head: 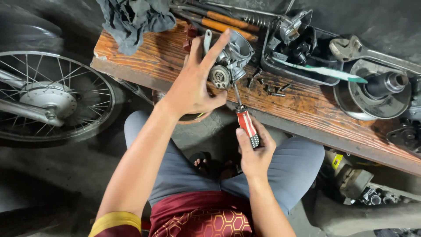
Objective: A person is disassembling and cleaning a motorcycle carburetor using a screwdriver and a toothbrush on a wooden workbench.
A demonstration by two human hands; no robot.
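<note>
My left hand steadies a metal carburetor on the edge of a worn wooden plank, fingers spread, index finger laid up over its body. My right hand grips the red-and-white striped handle of a screwdriver. Its shaft runs up to the carburetor's underside, tip against the part. Loose small screws and a spring lie on the plank just right of the carburetor.
A dark rag lies at the plank's far left. A black tray holds parts and a green-and-white toothbrush. A clutch pulley and wrench are at right. A spoked wheel stands at left.
</note>
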